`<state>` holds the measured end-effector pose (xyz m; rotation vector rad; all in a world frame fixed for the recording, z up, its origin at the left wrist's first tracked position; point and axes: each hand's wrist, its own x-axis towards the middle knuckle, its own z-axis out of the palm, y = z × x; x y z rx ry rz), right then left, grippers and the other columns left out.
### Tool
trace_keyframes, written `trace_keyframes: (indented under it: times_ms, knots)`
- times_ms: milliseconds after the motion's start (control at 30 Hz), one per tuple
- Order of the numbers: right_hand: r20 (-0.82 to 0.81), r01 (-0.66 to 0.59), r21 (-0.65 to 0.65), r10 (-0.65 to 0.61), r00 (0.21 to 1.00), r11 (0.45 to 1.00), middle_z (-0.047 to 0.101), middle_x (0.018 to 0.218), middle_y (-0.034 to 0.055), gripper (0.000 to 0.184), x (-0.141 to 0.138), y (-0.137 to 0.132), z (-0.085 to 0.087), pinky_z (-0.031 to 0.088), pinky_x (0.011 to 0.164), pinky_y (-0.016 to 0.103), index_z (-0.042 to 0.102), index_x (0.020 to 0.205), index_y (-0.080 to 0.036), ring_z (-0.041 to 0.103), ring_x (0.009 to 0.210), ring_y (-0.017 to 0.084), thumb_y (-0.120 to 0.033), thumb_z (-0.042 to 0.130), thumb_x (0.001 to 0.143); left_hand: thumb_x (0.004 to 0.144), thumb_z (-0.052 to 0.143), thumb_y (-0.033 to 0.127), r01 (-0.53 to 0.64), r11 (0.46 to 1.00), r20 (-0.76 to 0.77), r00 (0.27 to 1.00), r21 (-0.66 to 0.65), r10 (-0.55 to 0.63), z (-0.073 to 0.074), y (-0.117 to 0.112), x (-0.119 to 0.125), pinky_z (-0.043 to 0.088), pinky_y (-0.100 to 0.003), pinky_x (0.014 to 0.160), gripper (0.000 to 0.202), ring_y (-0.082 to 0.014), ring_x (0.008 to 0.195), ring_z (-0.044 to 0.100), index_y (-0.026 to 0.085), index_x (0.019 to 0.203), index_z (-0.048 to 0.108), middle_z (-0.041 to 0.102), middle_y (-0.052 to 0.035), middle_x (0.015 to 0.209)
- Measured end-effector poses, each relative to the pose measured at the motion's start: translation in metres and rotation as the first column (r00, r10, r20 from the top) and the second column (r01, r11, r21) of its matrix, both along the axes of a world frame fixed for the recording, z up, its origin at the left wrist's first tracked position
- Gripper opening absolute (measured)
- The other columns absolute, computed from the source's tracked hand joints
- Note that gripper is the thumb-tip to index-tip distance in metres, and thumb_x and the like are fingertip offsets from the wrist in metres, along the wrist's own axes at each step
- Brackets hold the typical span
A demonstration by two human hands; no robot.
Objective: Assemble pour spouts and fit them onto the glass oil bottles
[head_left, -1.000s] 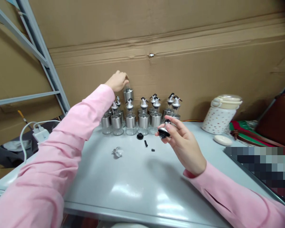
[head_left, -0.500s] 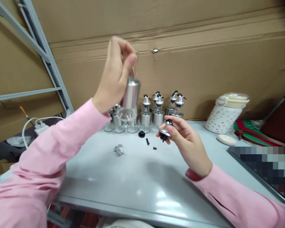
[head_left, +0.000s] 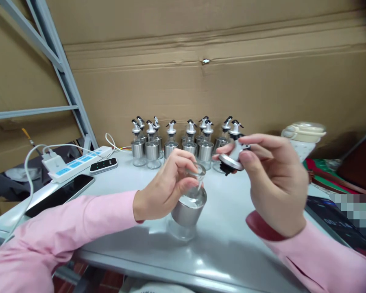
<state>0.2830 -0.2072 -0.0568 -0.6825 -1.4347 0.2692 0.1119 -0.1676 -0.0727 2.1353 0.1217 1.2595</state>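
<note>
My left hand [head_left: 167,185] is closed round the neck of a glass bottle [head_left: 187,211] with a metal sleeve. The bottle has no top on it and leans slightly to the right near the table's front. In my right hand [head_left: 274,179] is a pourer top [head_left: 232,158], silver with a black lever and a black stopper underneath, pinched between thumb and fingers. It hangs just right of the bottle's mouth, apart from it. Behind my hands stand several capped bottles [head_left: 153,149] of the same kind.
On the left lie a power strip [head_left: 79,162], a small black device [head_left: 103,165] and a phone [head_left: 64,193]. A dotted flask [head_left: 303,142] stands at the right, with another screen [head_left: 332,219] below it. Cardboard [head_left: 183,89] walls the back of the table [head_left: 134,244].
My left hand has brought the bottle down from the back row towards me, near the table's front. My right hand has risen a little with the pourer top, closer to my view.
</note>
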Motion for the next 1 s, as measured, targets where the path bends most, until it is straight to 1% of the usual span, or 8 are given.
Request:
trace_keyframes:
  times_ms: [100,167,333,467,567,667,800,1000]
  knots:
    - [0.055,-0.042,0.037,0.040,0.998,0.998,0.065,0.083,0.0007,0.021,-0.006,-0.005,0.020,0.049,0.069,0.031,0.052,0.105,-0.025,0.063,0.080,0.016,-0.019,0.051,0.085,0.090,0.038,0.034,0.039,0.999,-0.008,0.999,-0.003,-0.039,-0.004,0.000,0.000,0.052,-0.027,0.064,0.012,-0.0088,0.073,0.051,0.023,0.094,0.039,0.034,-0.0027,0.099]
    - [0.113,-0.040,0.049,0.034,0.993,0.998,0.066,0.082,0.0008,0.026,-0.012,-0.007,0.033,0.049,0.067,0.029,0.053,0.110,-0.023,0.063,0.078,0.015,-0.016,0.050,0.085,0.091,0.038,0.034,0.054,0.998,0.002,0.999,0.016,-0.054,-0.008,-0.001,0.000,0.053,-0.026,0.064,0.011,-0.0094,0.075,0.052,0.024,0.096,0.038,0.034,-0.0027,0.101]
    - [0.208,-0.082,-0.027,0.085,0.974,0.996,0.065,0.070,-0.0028,0.017,-0.022,-0.005,0.054,0.048,0.055,0.022,0.058,0.096,-0.023,0.062,0.064,0.011,-0.016,0.052,0.082,0.091,0.038,0.031,0.132,0.990,0.034,0.991,-0.045,-0.131,-0.020,0.000,0.000,0.054,-0.028,0.066,0.010,-0.0115,0.078,0.057,0.025,0.099,0.037,0.032,-0.0040,0.104]
    - [0.274,-0.175,-0.168,0.216,0.937,0.970,0.065,0.070,-0.0020,0.012,-0.025,-0.003,0.052,0.049,0.048,0.019,0.056,0.092,-0.021,0.062,0.061,0.011,-0.019,0.055,0.080,0.091,0.038,0.030,0.187,0.979,0.073,0.981,-0.082,-0.181,-0.025,-0.001,0.003,0.053,-0.030,0.069,0.009,-0.0121,0.081,0.057,0.024,0.097,0.036,0.033,-0.0032,0.101]
    - [0.278,-0.180,-0.239,0.245,0.929,0.954,0.065,0.070,-0.0017,0.011,-0.023,-0.002,0.049,0.049,0.046,0.018,0.055,0.089,-0.020,0.063,0.061,0.012,-0.020,0.057,0.078,0.091,0.039,0.029,0.200,0.977,0.084,0.977,-0.069,-0.194,-0.026,-0.003,0.005,0.053,-0.030,0.070,0.009,-0.0114,0.080,0.055,0.023,0.096,0.037,0.032,-0.0028,0.099]
    - [0.252,-0.210,-0.277,0.281,0.926,0.938,0.064,0.067,-0.0014,0.010,-0.020,-0.001,0.049,0.049,0.045,0.018,0.054,0.087,-0.019,0.063,0.058,0.012,-0.020,0.057,0.077,0.090,0.042,0.026,0.239,0.968,0.137,0.964,-0.080,-0.227,-0.025,-0.005,0.006,0.053,-0.029,0.071,0.013,-0.0099,0.081,0.053,0.026,0.100,0.033,0.030,-0.0018,0.100]
    - [0.229,-0.250,-0.331,0.334,0.914,0.910,0.064,0.065,-0.0007,0.011,-0.019,-0.001,0.052,0.048,0.044,0.017,0.050,0.086,-0.018,0.062,0.054,0.011,-0.018,0.057,0.077,0.088,0.045,0.016,0.301,0.950,0.206,0.938,-0.080,-0.279,-0.026,-0.007,0.008,0.053,-0.028,0.074,0.028,-0.0081,0.084,0.052,0.030,0.106,0.028,0.028,-0.0011,0.106]
    - [0.291,-0.242,-0.319,0.338,0.895,0.916,0.060,0.063,-0.0024,0.009,-0.022,-0.006,0.052,0.046,0.040,0.017,0.052,0.085,-0.018,0.059,0.052,0.010,-0.016,0.056,0.077,0.089,0.044,0.017,0.295,0.950,0.190,0.943,-0.102,-0.272,-0.025,-0.009,0.007,0.053,-0.033,0.077,0.034,-0.0110,0.088,0.056,0.033,0.113,0.026,0.032,-0.0045,0.119]
